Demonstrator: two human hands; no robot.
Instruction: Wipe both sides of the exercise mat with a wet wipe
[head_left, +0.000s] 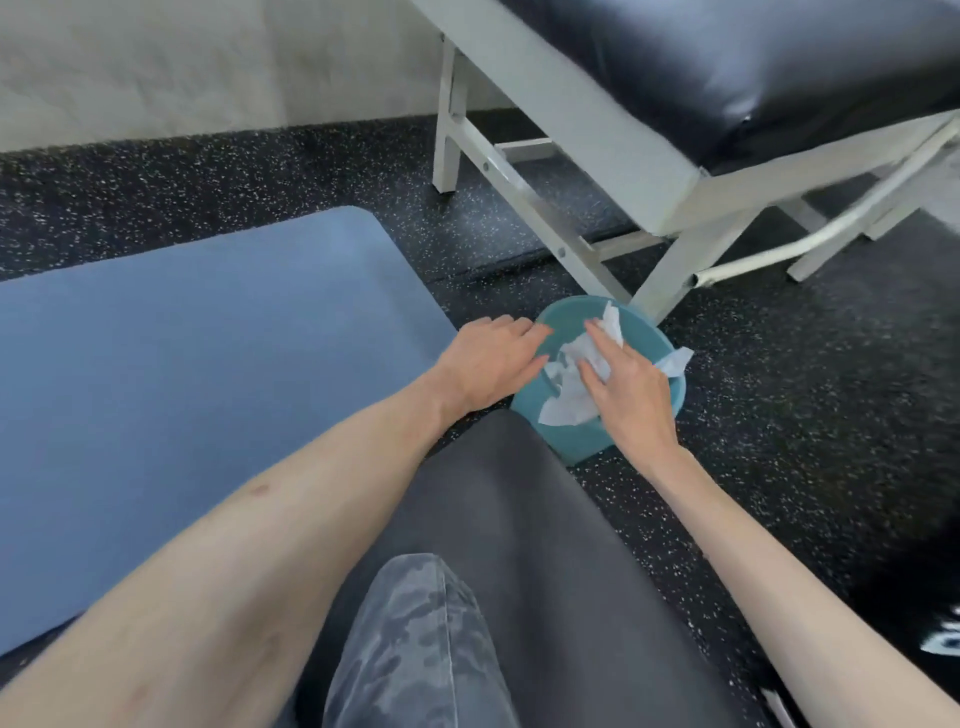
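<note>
Head view: right hand (631, 387) grip, fingers straight, on wet wipe (571, 400).

The floor (779, 415) is covered in black rubber flecked with white specks, and a seam between tiles can be seen running across it near the bench legs. At the back, a pale, roughly textured wall (208, 67) is met by the floor. The upper right is occupied by a treatment bench (597, 130) with a white-painted frame, braced by slanted struts and a curved white tube. Its top is padded in glossy black upholstery (753, 67), on which soft daylight is reflected.
</note>
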